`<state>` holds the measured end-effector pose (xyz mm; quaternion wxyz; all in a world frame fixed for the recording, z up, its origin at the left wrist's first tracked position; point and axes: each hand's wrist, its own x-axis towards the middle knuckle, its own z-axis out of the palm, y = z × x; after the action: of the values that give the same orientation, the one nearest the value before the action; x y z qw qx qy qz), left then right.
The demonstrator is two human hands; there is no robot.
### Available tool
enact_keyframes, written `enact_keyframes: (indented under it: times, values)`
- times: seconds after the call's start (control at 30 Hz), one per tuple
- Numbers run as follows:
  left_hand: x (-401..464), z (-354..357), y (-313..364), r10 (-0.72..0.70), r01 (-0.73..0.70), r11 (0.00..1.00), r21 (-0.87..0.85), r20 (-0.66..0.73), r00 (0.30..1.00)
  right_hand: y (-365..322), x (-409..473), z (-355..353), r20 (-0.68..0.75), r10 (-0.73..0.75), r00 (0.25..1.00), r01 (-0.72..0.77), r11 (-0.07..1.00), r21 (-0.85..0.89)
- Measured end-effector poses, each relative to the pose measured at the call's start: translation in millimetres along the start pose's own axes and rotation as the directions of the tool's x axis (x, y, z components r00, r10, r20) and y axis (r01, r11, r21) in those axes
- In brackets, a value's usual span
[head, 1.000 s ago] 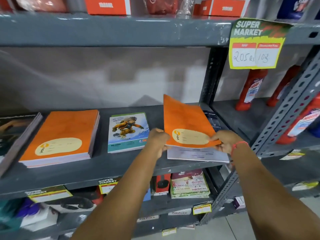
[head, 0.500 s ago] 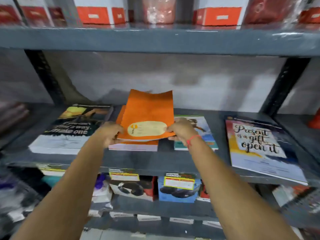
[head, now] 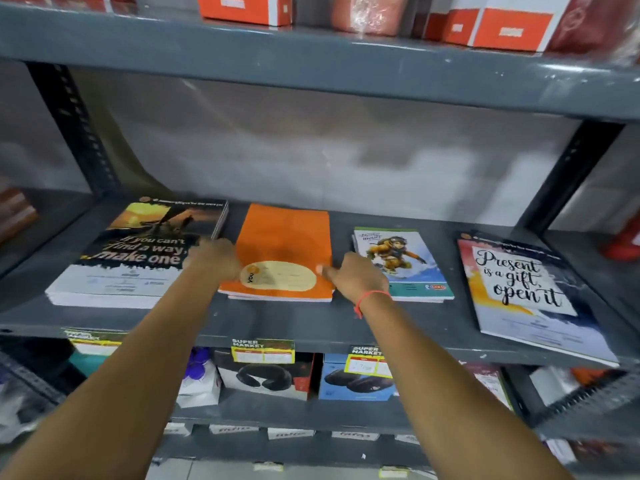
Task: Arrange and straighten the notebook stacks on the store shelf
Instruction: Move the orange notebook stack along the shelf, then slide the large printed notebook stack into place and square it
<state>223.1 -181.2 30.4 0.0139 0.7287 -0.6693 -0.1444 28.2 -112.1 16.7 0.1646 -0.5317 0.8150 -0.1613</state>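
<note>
Grey metal store shelf point(head: 311, 327) with a pale wall behind and perforated dark uprights at either end. Four notebook stacks sit on it, left to right: one dark "make one" stack point(head: 138, 258), one orange stack point(head: 284, 247), one stack with a cartoon snowboarder cover point(head: 398, 265), and one "Present is a gift" stack point(head: 526, 292) – that last one is skewed and hangs over the front edge. The left hand point(head: 214, 259) is pressed against the orange stack's left side, fingers curled, and the right hand point(head: 356, 275) is against its right side with a finger on the cover. Orange boxes point(head: 512, 27) line the shelf above – I count at least three.
</note>
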Motion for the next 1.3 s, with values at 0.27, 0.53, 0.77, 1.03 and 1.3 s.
enact_keyframes:
  times: [0.27,0.53,0.77,1.03,1.3]
  values:
    - [-69,28,166,0.500,-0.543,0.774,-0.327,-0.212,0.840,112,12,-76,-0.389,0.280,0.878,-0.168,0.940,0.297]
    - [-142,126,318,0.622,-0.515,0.751,-0.414,0.179,0.762,275,-1,-128,-0.304,0.509,0.805,-0.446,0.858,0.255]
    - [-138,163,349,0.330,-0.198,0.874,-0.443,0.241,0.913,355,2,-130,-0.073,0.632,0.772,-0.605,0.765,0.218]
    - [-135,155,361,0.264,-0.082,0.839,-0.538,0.271,0.926,378,16,-154,0.148,0.554,0.819,-0.568,0.746,0.347]
    - [-127,121,348,0.299,0.036,0.679,-0.733,0.321,0.899,376,17,-164,0.231,0.419,0.878,-0.461,0.611,0.643]
